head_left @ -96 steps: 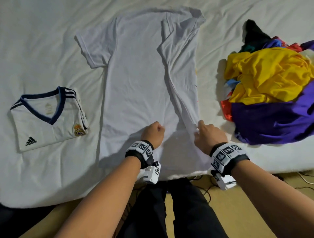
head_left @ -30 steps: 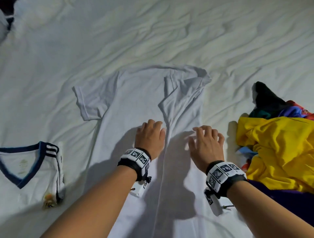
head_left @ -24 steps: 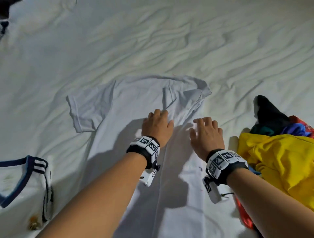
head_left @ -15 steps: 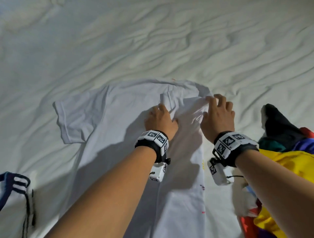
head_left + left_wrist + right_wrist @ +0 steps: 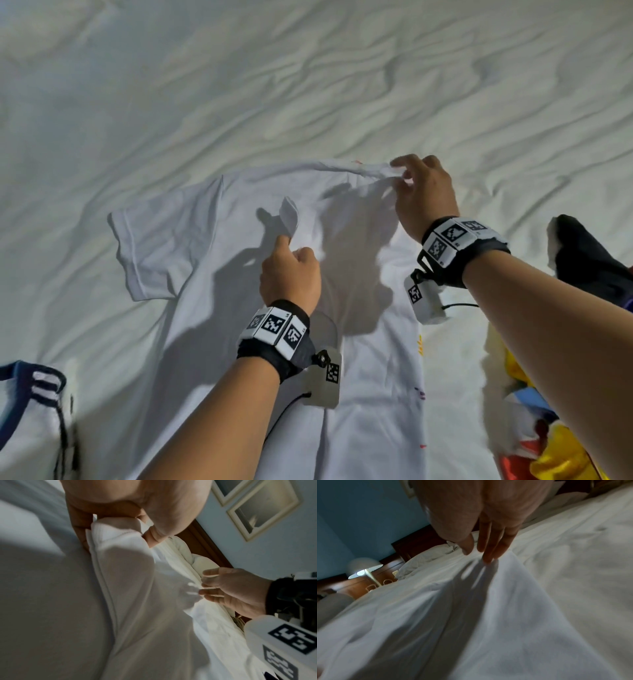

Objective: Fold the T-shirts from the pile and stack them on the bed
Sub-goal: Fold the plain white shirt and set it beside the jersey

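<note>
My left hand (image 5: pixel 290 272) pinches the folded-in sleeve (image 5: pixel 288 215) of the white T-shirt (image 5: pixel 370 370), lifted at its 12 o'clock; my right hand (image 5: pixel 423 195) pinches the shoulder edge at 2 o'clock. Half a second ago both hands lay lower and the sleeve lay flat.

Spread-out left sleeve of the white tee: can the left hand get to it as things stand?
Probably yes, once freed: the left hand pinches the folded-in sleeve; only flat white T-shirt lies between it and the spread-out sleeve.
</note>
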`<state>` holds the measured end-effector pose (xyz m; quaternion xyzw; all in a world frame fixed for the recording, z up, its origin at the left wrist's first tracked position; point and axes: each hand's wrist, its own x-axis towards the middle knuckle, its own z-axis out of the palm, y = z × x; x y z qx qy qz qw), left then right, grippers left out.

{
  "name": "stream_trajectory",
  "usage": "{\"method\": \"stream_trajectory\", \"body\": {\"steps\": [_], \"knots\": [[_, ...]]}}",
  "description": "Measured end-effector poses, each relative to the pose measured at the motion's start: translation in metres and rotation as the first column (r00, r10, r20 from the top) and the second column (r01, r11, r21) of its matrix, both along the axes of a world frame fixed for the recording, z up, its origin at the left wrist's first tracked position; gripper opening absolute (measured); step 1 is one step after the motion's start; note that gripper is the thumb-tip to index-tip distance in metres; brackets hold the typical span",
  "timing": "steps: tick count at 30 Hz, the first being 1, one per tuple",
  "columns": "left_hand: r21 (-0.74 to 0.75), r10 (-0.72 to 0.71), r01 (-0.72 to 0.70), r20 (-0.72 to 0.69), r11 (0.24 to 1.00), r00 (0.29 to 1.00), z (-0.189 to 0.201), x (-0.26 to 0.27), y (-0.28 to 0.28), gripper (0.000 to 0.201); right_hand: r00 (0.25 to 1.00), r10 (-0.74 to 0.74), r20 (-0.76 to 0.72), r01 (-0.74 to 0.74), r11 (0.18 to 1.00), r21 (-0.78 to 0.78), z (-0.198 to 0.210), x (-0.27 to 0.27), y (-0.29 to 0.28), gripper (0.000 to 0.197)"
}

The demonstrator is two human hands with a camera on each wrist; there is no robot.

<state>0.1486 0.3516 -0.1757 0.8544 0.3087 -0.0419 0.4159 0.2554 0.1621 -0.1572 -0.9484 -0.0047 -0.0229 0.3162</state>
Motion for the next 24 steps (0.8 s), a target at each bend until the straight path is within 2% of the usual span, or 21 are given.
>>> {"method": "stream_trajectory", "body": {"steps": [2,3,6,9,12,15,17,18,20,21,22,24], "knots": [[-0.007,0.036,-0.036,-0.014,0.999,0.999,-0.003,-0.003,0.008,0.031,0.998,-0.002,-0.055,0.008,0.995,0.098,0.001,0.000,0.007,0.048],[-0.016,0.051,-0.052,-0.026,0.999,0.998,-0.005,-0.004,0.011,0.028,0.998,-0.014,-0.061,0.020,0.995,0.099,0.001,-0.004,0.009,0.052],[-0.055,0.090,-0.093,-0.047,0.994,0.995,-0.006,-0.003,0.016,0.025,0.996,-0.039,-0.081,0.029,0.993,-0.115,-0.011,-0.027,0.012,0.054],[-0.041,0.028,-0.031,-0.071,0.999,0.997,-0.006,0.002,0.016,0.036,0.954,0.021,-0.299,-0.118,0.943,-0.311,-0.037,-0.051,0.012,0.063],[-0.011,-0.011,0.011,-0.048,1.000,0.999,-0.013,0.007,0.018,0.030,0.890,0.074,-0.449,-0.246,0.909,-0.337,-0.061,-0.056,0.005,0.072],[0.049,-0.055,0.053,0.041,0.997,0.998,-0.015,0.007,0.020,0.023,0.868,0.070,-0.492,-0.258,0.910,-0.324,-0.066,-0.046,-0.003,0.073],[0.111,-0.106,0.088,0.165,0.990,0.981,-0.009,0.006,0.017,0.012,0.878,0.044,-0.476,-0.184,0.950,-0.251,-0.056,-0.039,-0.003,0.070],[0.139,-0.141,0.110,0.237,0.984,0.961,-0.004,0.006,0.014,0.015,0.904,0.013,-0.427,-0.114,0.970,-0.213,-0.049,-0.037,-0.003,0.067],[0.212,-0.261,0.193,0.362,0.958,0.895,0.005,0.004,0.005,0.016,0.956,-0.101,-0.275,0.074,0.991,-0.108,-0.032,-0.040,-0.004,0.060],[0.275,-0.354,0.259,0.397,0.926,0.846,0.011,0.001,-0.001,0.015,0.963,-0.157,-0.219,0.160,0.987,-0.007,-0.024,-0.043,-0.004,0.061],[0.346,-0.459,0.332,0.406,0.878,0.790,0.017,-0.003,-0.007,0.018,0.957,-0.204,-0.208,0.235,0.962,0.137,-0.017,-0.049,-0.006,0.066],[0.458,-0.659,0.488,0.371,0.743,0.654,0.027,-0.016,-0.019,0.036,0.908,-0.267,-0.322,0.385,0.835,0.392,-0.005,-0.066,-0.009,0.076]]}}
